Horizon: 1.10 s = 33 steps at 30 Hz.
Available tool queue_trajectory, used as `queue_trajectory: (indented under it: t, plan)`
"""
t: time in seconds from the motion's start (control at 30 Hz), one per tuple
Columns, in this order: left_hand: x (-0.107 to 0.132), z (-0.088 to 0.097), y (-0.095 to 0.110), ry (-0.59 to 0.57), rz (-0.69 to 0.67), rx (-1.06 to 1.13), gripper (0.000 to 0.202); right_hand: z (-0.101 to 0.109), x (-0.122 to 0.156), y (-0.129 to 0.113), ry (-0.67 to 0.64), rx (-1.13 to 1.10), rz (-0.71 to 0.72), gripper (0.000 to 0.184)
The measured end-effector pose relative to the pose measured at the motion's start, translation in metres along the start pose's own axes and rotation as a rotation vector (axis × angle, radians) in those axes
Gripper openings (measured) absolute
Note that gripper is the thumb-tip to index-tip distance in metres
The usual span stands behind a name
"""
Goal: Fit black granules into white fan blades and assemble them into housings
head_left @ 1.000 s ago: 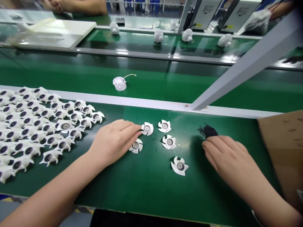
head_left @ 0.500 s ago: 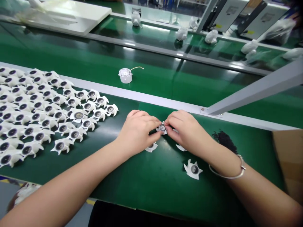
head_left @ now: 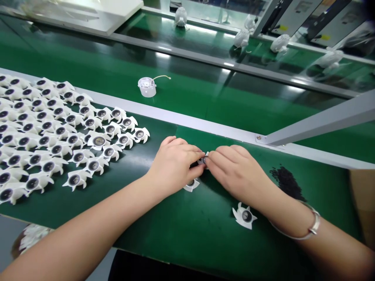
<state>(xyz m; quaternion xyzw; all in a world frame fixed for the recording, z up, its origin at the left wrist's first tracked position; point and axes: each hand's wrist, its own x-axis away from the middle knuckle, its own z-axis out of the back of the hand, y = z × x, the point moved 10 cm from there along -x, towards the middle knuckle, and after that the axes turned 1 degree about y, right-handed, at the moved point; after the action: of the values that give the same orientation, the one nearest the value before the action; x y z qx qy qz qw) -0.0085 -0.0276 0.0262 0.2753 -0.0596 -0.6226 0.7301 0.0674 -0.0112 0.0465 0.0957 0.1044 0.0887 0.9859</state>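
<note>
Head view: green mat (head_left: 181,234), fan rows (head_left: 58,132) massed toward its left edge. Your left hand (head_left: 175,164) and right hand (head_left: 234,171) both pinch one fan (head_left: 204,159) near the far edge, mid-mat. Risks, as judged: your bracelet (head_left: 314,225) could scatter the pellets (head_left: 287,181), and your left palm may press the second fan (head_left: 191,184).

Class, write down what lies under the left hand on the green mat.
One white fan wheel pokes out beneath the left hand, mostly covered. Its fingers pinch a second wheel. The palm hides anything else.
</note>
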Motion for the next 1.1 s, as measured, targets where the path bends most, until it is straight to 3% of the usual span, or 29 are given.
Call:
queue_trajectory:
  t: [0.1,0.17,0.27,0.37,0.47,0.6,0.73,0.93,1.1]
  plan:
    - [-0.001,0.0,0.001,-0.022,-0.005,-0.004,0.022,0.009,0.003,-0.008,0.014,0.032,0.075,0.028]
    - [0.0,0.0,0.003,-0.041,-0.014,-0.022,0.022,0.018,0.012,0.003,0.017,-0.015,0.036,0.024]
    - [0.002,-0.003,0.014,-0.063,-0.055,-0.089,0.025,0.035,0.047,0.042,0.068,-0.085,-0.209,0.016]
    - [0.01,-0.009,0.032,-0.096,-0.162,-0.159,0.03,0.045,0.107,0.08,0.109,-0.115,-0.544,0.012]
    - [0.019,-0.013,0.04,-0.128,-0.224,-0.171,0.049,0.036,0.158,0.086,0.039,-0.167,-0.712,0.01]
    - [0.027,-0.007,0.028,-0.12,-0.194,-0.203,0.071,0.01,0.192,0.072,-0.089,-0.261,-0.751,0.011]
    - [0.028,-0.008,0.012,-0.132,-0.164,-0.256,0.068,-0.003,0.199,0.064,-0.188,-0.299,-0.716,0.014]
    - [0.026,-0.011,0.005,-0.129,-0.179,-0.27,0.068,0.0,0.172,0.057,-0.341,-0.159,-0.639,0.023]
    - [0.032,-0.004,-0.002,-0.101,-0.264,-0.267,0.085,-0.005,0.152,0.061,-0.451,0.024,-0.737,0.024]
